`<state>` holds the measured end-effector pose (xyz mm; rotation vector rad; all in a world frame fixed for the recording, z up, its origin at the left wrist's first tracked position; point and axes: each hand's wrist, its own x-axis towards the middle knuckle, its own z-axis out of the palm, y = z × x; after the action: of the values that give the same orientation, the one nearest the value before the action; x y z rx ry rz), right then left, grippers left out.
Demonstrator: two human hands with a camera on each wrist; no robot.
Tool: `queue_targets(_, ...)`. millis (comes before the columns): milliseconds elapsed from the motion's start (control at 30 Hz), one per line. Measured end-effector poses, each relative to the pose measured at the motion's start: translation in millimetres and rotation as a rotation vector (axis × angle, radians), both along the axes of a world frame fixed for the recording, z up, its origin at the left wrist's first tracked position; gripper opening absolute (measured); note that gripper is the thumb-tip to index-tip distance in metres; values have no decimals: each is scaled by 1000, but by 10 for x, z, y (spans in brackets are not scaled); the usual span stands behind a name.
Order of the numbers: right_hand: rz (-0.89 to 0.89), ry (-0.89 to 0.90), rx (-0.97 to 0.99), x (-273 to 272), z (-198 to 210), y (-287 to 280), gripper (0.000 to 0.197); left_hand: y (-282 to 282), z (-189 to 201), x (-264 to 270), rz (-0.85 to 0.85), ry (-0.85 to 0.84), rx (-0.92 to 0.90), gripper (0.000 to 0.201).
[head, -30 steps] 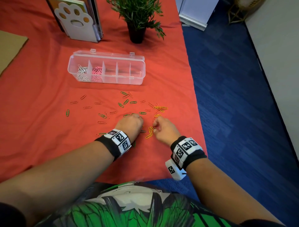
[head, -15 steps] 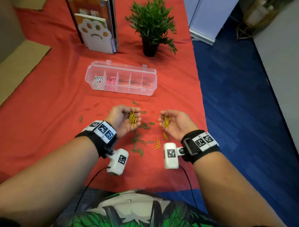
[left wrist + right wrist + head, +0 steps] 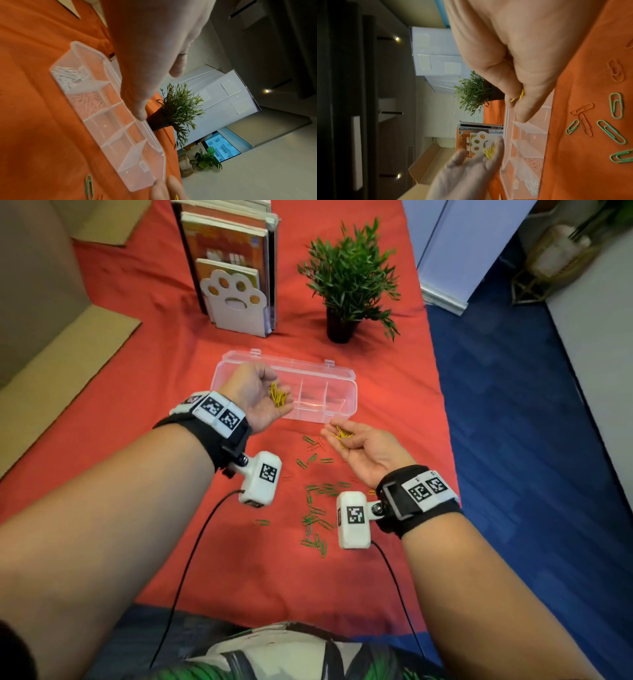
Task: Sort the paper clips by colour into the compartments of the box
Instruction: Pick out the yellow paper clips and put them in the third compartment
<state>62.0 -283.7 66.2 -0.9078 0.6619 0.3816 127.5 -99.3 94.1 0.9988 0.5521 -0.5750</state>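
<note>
Cardboard: laid at the far left of the bench, on the red cloth.
Bookend: a white paw-shaped holder with books, stood upright behind the box.
Left hand: held palm up above the left part of the box; the fingers are loosely curled into a cup.
Yellow clips, left: a small bunch is cradled in the left palm, just below the curled fingertips.
Box: a clear plastic compartment box with its lid swung open behind; white paper clips are seen in the leftmost compartment and pink paper clips in the next one. The remaining compartments look clear, as far as can be told.
Potted plant: stood behind the box, towards its right end.
Green paper clips: scattered on the cloth in front of the box, between the two wrists, with a few orange paper clips among them.
Right hand: held palm up just in front of the box's right end, the fingers gently bent.
Yellow clips, right: a few are held loosely in the right palm near the fingertips.
</note>
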Motion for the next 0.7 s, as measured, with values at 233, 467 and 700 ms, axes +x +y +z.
queue_targets(233,72,-36,-261,87,-19,136,50,-122,-30,262,105,-51,132,11)
queue_targets(467,196,-236,-640,484,-66,517,41,277,-287,73,61,-184,404,12)
queue_targets(700,418,-328,-907,928,-136,952,58,630,-594,-531,47,-234,645,28)
